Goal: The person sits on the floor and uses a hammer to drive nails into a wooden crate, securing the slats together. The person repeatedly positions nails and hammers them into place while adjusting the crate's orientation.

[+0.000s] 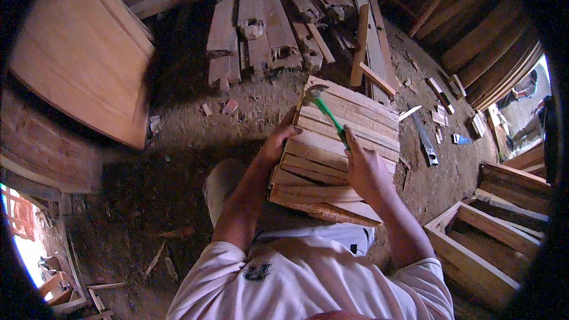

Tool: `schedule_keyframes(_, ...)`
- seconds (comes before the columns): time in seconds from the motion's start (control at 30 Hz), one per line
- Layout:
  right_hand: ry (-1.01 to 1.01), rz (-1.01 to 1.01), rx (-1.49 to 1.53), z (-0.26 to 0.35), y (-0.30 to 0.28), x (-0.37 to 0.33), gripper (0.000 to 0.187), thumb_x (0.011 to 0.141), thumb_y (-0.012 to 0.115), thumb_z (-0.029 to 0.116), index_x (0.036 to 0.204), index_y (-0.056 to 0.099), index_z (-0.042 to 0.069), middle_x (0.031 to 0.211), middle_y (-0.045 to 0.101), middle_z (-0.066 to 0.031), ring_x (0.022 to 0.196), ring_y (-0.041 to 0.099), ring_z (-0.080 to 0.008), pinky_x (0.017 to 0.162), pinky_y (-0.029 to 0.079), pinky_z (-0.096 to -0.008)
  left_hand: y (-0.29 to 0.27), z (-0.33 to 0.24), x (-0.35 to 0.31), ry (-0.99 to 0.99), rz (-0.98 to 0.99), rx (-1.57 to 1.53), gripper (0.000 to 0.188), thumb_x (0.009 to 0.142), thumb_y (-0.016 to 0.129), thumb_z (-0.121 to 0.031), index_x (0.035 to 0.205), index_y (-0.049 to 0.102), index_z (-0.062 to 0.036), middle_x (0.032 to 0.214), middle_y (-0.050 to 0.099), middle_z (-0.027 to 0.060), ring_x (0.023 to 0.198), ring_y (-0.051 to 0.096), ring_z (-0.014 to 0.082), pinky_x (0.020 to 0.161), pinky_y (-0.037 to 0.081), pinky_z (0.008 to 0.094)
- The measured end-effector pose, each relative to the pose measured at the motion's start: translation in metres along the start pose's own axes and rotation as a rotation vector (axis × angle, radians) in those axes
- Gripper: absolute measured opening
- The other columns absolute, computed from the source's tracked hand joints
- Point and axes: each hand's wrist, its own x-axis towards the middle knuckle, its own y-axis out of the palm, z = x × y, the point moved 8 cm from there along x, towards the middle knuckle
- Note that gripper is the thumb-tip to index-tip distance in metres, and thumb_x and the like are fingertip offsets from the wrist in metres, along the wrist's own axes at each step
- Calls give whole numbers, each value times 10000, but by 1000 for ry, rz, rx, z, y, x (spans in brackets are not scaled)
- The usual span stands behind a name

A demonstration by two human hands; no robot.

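A slatted wooden crate (332,175) made of rough, narrow boards rests tilted in front of me, over my lap. My left hand (283,140) grips its left edge, the thumb lying on the top slats and the fingers hidden behind the side. In my right hand (366,169) is a hammer (328,112) with a green handle, the fingers wrapped round the grip. The dark metal head lies over the crate's far left corner; whether it touches the wood I cannot tell.
Long weathered beams (255,29) lie stacked ahead. A handsaw (425,139) and wood offcuts (438,92) are on the dirt floor to the right. Open wooden frames (480,243) stand at lower right. A large curved wooden panel (83,53) leans at left.
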Motion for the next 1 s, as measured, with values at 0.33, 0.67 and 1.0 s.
schedule_keyframes(0.33, 88, -479, 342, -1, -95, -41, 444, 991, 615, 72, 1430, 568, 117, 951, 714, -237, 801, 729, -315, 743, 552, -391, -54, 11, 18, 370, 152, 368, 449, 923, 608, -234, 1308, 605, -1, 1213, 675, 125, 1150, 622, 249, 1024, 490, 424)
schedule_keyframes(0.67, 688, -726, 441, -220, 18, -198, 211, 1016, 616, 190, 1088, 699, 10, 678, 562, -34, 642, 502, -104, 577, 425, -323, -34, -36, 21, 139, -144, 811, 662, 875, 688, -247, 1435, 496, 50, 1372, 604, 136, 1275, 540, 235, 1133, 355, 349)
schedule_keyframes(1.0, 1348, -432, 130, -343, 264, -380, 267, 947, 665, 236, 1090, 624, 15, 982, 695, -241, 927, 666, -448, 785, 513, -532, 33, -67, 38, 103, -407, 1272, 660, 948, 701, -443, 1391, 534, 17, 1379, 608, 138, 1261, 559, 246, 1110, 379, 364)
